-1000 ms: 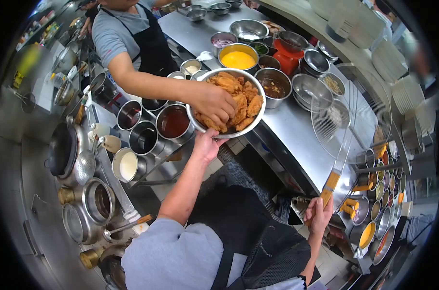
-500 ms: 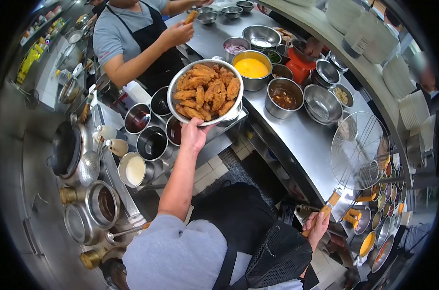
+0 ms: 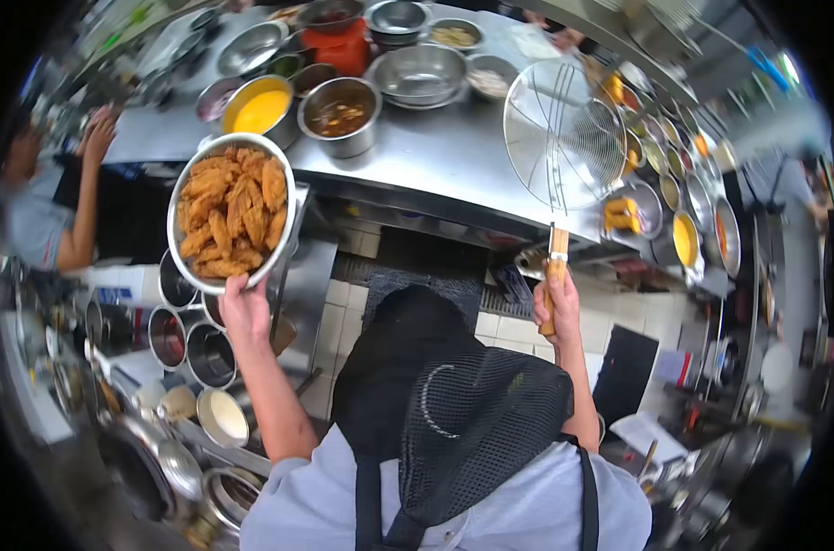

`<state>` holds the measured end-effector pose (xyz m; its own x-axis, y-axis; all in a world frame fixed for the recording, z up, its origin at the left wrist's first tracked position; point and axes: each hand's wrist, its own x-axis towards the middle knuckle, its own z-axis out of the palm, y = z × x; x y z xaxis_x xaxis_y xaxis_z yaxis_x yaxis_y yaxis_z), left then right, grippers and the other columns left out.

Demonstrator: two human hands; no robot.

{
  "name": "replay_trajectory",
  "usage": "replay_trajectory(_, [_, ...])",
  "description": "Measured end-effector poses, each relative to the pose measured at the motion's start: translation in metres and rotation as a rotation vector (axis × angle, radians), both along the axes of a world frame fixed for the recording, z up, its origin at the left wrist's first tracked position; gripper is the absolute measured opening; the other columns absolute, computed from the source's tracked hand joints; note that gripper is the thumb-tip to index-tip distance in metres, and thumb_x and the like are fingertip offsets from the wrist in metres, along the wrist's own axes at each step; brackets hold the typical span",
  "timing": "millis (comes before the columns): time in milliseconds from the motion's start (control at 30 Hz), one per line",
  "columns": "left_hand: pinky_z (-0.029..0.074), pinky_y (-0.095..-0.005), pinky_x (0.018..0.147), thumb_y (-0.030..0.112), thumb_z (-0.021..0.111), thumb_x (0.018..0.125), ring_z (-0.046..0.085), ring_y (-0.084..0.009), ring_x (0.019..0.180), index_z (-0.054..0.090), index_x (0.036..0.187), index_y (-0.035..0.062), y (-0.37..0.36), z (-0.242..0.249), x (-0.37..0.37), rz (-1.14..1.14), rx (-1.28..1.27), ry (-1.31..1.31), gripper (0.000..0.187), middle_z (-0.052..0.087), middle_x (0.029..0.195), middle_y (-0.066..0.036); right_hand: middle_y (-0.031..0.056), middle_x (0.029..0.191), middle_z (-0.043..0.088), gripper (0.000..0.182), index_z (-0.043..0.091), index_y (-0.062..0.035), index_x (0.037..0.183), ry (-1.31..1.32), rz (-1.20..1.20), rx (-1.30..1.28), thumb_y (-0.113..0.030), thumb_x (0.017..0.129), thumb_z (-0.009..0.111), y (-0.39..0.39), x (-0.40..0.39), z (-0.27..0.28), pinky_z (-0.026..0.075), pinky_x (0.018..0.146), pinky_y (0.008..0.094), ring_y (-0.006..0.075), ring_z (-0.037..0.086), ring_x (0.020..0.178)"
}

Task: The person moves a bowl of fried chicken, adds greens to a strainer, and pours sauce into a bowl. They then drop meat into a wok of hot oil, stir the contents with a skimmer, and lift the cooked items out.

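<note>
My left hand (image 3: 246, 312) grips the near edge of a round metal bowl (image 3: 289, 197) and holds it up. Fried chicken wings (image 3: 233, 213) fill the bowl, brown and crisp-looking. My right hand (image 3: 562, 306) is closed around the wooden handle of a wire skimmer (image 3: 552, 138). Its broad round mesh points away from me, in front of the steel counter as seen from above. Just beyond the bowl is a pot of yellow liquid (image 3: 257, 108). A pot of brown sauce (image 3: 340, 118) stands to the right of that.
Stacked steel bowls (image 3: 419, 73) sit on the steel counter (image 3: 435, 156). Dark sauce pots (image 3: 210, 354) and a white-filled container (image 3: 222, 418) are at lower left. Another person (image 3: 45, 211) stands at left, and one more (image 3: 784, 184) at far right. Sauce containers line the right side.
My view has turned to the right, so the other person and the sauce pots now appear farther left. The bowl and the skimmer remain in my hands, the skimmer now more upright in view.
</note>
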<state>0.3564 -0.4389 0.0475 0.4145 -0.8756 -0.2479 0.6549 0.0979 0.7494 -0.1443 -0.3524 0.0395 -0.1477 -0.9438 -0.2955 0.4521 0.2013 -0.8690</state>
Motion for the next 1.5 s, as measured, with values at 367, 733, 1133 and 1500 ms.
replay_trajectory(367, [0.052,-0.0551,0.095,-0.01,0.048,0.08,0.055,-0.0341,0.12,0.036,0.142,0.0066,-0.031,-0.05,-0.191,-0.695,0.142,0.216,0.065,0.051,0.135,-0.015,0.0071,0.069,0.055,0.044,0.045,-0.0083,0.127,0.075,-0.338,-0.059,-0.034,0.096,0.062,0.084,-0.053,0.011,0.04,0.037,0.0236,0.0103,0.047,0.042])
replay_trajectory(733, [0.05,-0.0583,0.099,-0.013,0.042,0.081,0.047,-0.0381,0.127,0.025,0.145,0.0135,-0.088,-0.09,-0.44,-1.007,0.171,0.12,0.071,0.036,0.144,-0.016,0.0098,0.066,0.056,0.035,0.044,-0.0052,0.125,0.03,-0.63,0.012,-0.023,0.098,0.058,0.19,-0.055,0.004,0.042,0.036,0.0256,0.0119,0.048,0.041])
replay_trajectory(1133, [0.056,-0.0519,0.089,0.022,0.063,0.094,0.058,-0.0396,0.112,0.022,0.143,0.0081,-0.129,-0.127,-0.501,-1.368,0.258,0.1,0.066,0.038,0.143,-0.018,0.009,0.069,0.057,0.026,0.044,-0.0086,0.12,-0.101,-1.13,0.056,-0.021,0.099,0.054,0.216,0.052,-0.003,0.042,0.038,0.026,0.0115,0.049,0.044])
replay_trajectory(1500, [0.047,-0.0345,0.097,0.046,0.041,0.103,0.055,-0.0248,0.119,0.038,0.142,0.0003,0.092,-0.104,-0.482,-3.183,0.01,-0.167,0.06,0.055,0.132,-0.017,0.0056,0.065,0.056,0.026,0.048,-0.0054,0.109,0.026,-1.626,-0.046,-0.03,0.102,0.052,0.139,0.139,-0.024,0.043,0.037,0.0246,0.0108,0.052,0.042])
